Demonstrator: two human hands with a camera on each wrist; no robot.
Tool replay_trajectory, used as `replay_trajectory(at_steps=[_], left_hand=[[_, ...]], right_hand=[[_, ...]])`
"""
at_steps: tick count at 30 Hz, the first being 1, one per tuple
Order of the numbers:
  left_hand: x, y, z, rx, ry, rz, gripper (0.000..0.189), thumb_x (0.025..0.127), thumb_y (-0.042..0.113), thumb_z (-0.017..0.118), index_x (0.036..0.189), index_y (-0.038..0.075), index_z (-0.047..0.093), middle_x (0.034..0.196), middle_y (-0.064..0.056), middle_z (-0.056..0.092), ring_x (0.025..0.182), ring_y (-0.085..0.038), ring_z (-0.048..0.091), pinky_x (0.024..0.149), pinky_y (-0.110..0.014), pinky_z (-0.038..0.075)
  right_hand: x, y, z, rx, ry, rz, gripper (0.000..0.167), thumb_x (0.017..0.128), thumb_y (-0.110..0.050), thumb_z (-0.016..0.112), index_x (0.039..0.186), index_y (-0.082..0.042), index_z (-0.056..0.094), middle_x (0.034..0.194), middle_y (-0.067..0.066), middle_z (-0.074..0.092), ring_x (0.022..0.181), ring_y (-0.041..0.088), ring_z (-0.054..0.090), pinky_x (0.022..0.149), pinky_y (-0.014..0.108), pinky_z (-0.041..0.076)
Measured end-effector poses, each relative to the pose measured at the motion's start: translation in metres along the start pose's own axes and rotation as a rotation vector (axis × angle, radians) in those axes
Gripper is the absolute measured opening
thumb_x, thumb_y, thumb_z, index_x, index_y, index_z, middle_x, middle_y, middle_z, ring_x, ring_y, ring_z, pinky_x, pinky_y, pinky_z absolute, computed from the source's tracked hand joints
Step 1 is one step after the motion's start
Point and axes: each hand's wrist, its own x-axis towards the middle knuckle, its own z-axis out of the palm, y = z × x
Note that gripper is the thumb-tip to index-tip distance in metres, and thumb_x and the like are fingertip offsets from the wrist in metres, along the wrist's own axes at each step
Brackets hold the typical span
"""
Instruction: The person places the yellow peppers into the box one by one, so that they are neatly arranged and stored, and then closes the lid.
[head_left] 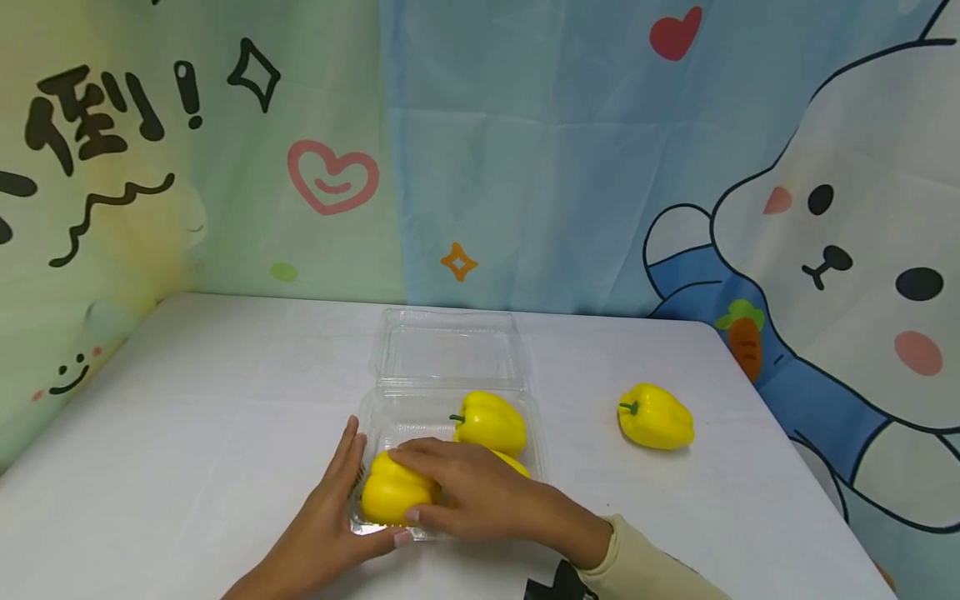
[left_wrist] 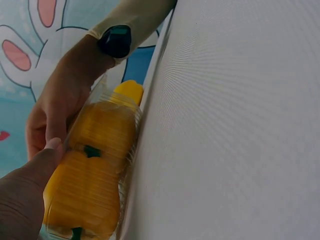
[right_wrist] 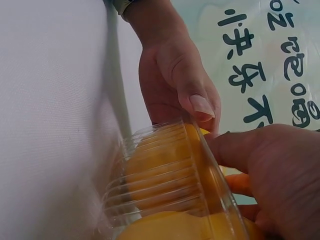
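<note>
A clear plastic clamshell container (head_left: 538, 433) lies on the table with its lid (head_left: 452, 348) folded back. My right hand (head_left: 476, 487) grips a yellow bell pepper (head_left: 397, 492) in the container's front left corner, fingers over its top and thumb at its front. My left hand (head_left: 326, 517) rests around that same corner, fingers straight along the left side and thumb along the front rim. A second yellow bell pepper (head_left: 491, 423) sits at the back right of the container, its green stem facing left. Another pepper (head_left: 516, 463) in the front right is mostly hidden under my right hand.
Another yellow bell pepper (head_left: 656, 417) lies on the white table (head_left: 225, 400) to the right of the container. A printed cloth backdrop (head_left: 525, 167) hangs behind the table. A black object (head_left: 561, 583) shows at the front edge, by the right sleeve.
</note>
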Motion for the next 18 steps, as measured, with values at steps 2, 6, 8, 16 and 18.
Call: replay_trajectory(at_steps=[2, 6, 8, 16, 18], left_hand=[[-0.0003, 0.0000, 0.0001, 0.002, 0.002, 0.000, 0.122, 0.072, 0.059, 0.078, 0.153, -0.004, 0.011, 0.162, -0.006, -0.008, 0.144, -0.037, 0.011, 0.106, -0.054, 0.023], [-0.0004, 0.0000, 0.0006, 0.005, 0.009, -0.002, 0.122, 0.071, 0.059, 0.079, 0.153, -0.004, 0.012, 0.162, -0.005, -0.007, 0.144, -0.037, 0.013, 0.106, -0.053, 0.024], [-0.0003, -0.0004, 0.0007, 0.006, 0.012, 0.001, 0.122, 0.071, 0.058, 0.079, 0.153, -0.004, 0.013, 0.163, -0.006, -0.006, 0.144, -0.037, 0.013, 0.106, -0.053, 0.024], [0.0006, 0.0005, 0.0001, 0.011, 0.002, -0.014, 0.121, 0.073, 0.058, 0.078, 0.152, -0.006, 0.014, 0.162, -0.008, -0.006, 0.143, -0.038, 0.016, 0.105, -0.051, 0.024], [0.0003, 0.0006, 0.0001, 0.010, 0.002, -0.016, 0.120, 0.073, 0.057, 0.078, 0.152, -0.006, 0.013, 0.162, -0.008, -0.006, 0.142, -0.038, 0.016, 0.105, -0.052, 0.025]], right_hand=[[-0.0001, 0.0001, -0.0002, -0.011, -0.007, -0.009, 0.059, 0.098, -0.038, 0.058, 0.148, -0.012, 0.041, 0.144, 0.000, 0.047, 0.127, 0.013, 0.048, 0.105, 0.033, 0.039], [-0.0004, 0.0012, -0.0010, -0.017, -0.015, -0.037, 0.058, 0.099, -0.035, 0.057, 0.148, -0.010, 0.040, 0.146, 0.002, 0.045, 0.129, 0.013, 0.046, 0.106, 0.033, 0.038], [-0.0007, 0.0022, -0.0010, -0.006, -0.013, -0.046, 0.057, 0.098, -0.032, 0.058, 0.148, -0.010, 0.041, 0.146, 0.001, 0.045, 0.129, 0.013, 0.046, 0.106, 0.032, 0.037], [-0.0008, 0.0032, 0.0005, 0.018, 0.026, -0.054, 0.058, 0.096, -0.031, 0.061, 0.146, -0.008, 0.043, 0.145, 0.004, 0.047, 0.131, 0.013, 0.044, 0.107, 0.031, 0.036], [-0.0007, 0.0027, 0.0009, 0.023, 0.032, -0.046, 0.060, 0.094, -0.032, 0.062, 0.146, -0.009, 0.043, 0.146, 0.003, 0.047, 0.132, 0.013, 0.043, 0.107, 0.031, 0.036]])
